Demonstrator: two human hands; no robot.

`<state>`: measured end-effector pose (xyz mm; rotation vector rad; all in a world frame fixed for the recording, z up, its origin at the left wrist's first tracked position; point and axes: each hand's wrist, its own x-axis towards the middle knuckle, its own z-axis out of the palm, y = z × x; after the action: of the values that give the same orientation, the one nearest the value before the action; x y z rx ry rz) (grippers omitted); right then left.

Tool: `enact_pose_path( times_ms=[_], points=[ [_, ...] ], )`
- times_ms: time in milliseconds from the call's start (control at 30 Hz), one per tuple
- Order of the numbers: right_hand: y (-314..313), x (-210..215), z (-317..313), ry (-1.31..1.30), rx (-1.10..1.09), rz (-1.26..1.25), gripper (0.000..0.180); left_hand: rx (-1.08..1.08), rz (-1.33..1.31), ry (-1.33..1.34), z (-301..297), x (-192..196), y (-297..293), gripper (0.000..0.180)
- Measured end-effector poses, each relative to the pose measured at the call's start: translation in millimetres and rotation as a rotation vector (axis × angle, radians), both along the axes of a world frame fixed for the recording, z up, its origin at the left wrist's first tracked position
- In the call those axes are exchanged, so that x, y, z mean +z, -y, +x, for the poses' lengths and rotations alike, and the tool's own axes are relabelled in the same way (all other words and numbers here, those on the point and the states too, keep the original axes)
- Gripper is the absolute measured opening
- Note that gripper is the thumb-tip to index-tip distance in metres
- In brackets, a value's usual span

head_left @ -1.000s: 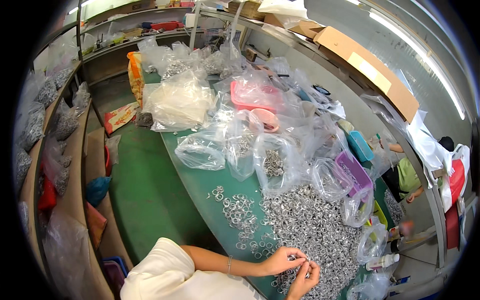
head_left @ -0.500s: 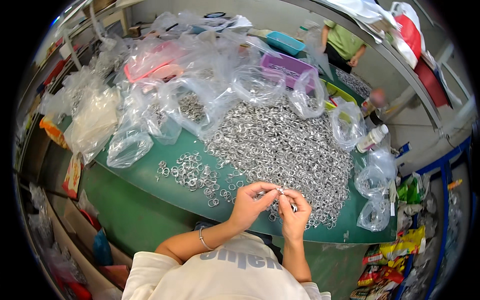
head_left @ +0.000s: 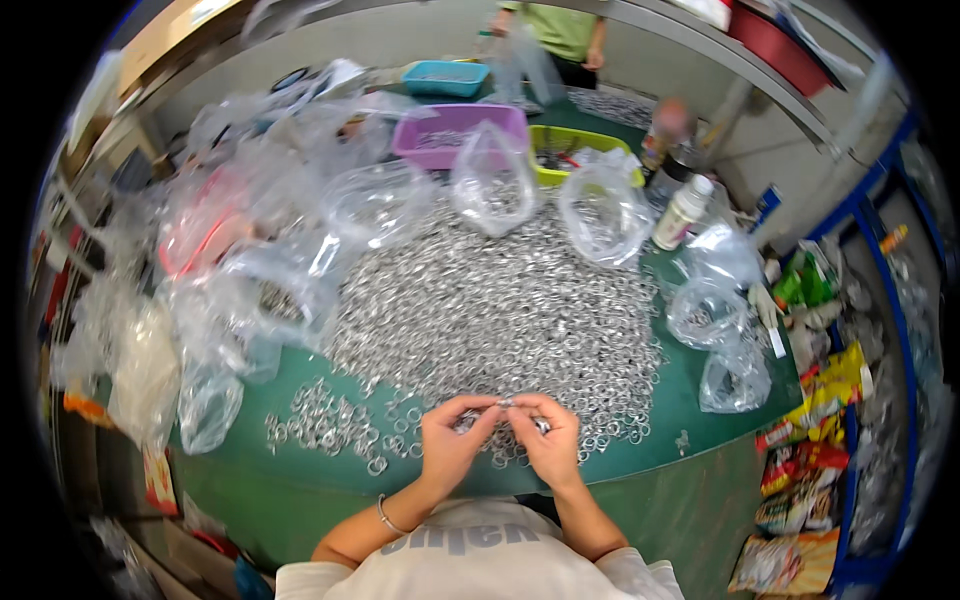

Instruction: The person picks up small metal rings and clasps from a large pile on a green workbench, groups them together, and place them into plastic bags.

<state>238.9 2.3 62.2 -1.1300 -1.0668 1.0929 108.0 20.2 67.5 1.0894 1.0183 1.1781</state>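
A big heap of small silver metal rings covers the middle of the green table. My left hand and my right hand meet at the heap's near edge, fingertips together, pinching a small metal ring between them. A smaller scatter of rings lies on the table to the left of my left hand. A bracelet sits on my left wrist.
Clear plastic bags holding rings ring the heap. Purple, yellow-green and blue baskets stand at the back. A white bottle stands at the right. Snack packets hang right. Another person in green is across the table.
The view has swung round and now looks straight down on the heap. My hands have come together in front of me on a ring.
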Motion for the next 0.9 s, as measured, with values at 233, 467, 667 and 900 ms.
enact_pose_path(
  times_ms=[233,467,667,900],
  points=[
    [-12,-2,34,0.126,-0.076,0.036,0.009,-0.158,0.026,-0.005,31,-10,-27,0.014],
    [-9,-4,89,0.120,-0.536,-0.040,0.012,-0.239,-0.035,0.046,52,-9,-38,0.015],
    [-10,-11,106,0.149,-0.629,0.054,0.011,-0.243,-0.055,0.049,56,-14,-42,0.016],
    [-9,-5,90,0.328,-0.459,0.074,0.011,-0.328,-0.076,0.027,69,-4,-47,0.016]
  ],
)
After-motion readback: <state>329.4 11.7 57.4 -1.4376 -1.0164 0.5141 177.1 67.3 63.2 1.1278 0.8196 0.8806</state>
